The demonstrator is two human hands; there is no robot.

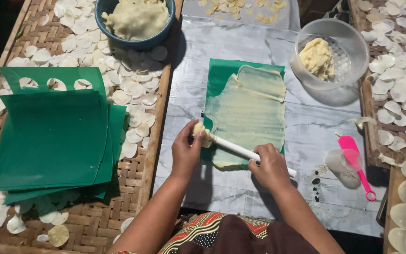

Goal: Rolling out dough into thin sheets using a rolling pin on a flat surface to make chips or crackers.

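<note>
A green plastic sheet (217, 80) lies on the grey marbled surface, spread with a thin layer of pale yellow dough (247, 110). A white rod (233, 146) lies across the sheet's near end. My left hand (186, 150) grips its left end, where a lump of dough (202, 133) has gathered. My right hand (271, 167) grips the rod's right part.
A stack of green sheets (52, 138) rests on a woven tray (10, 56) covered with several white dough discs. A blue bowl (135, 44) and a clear tub (348, 42) both hold dough. A clear cup (339, 162) and a pink tool (359, 164) lie at right.
</note>
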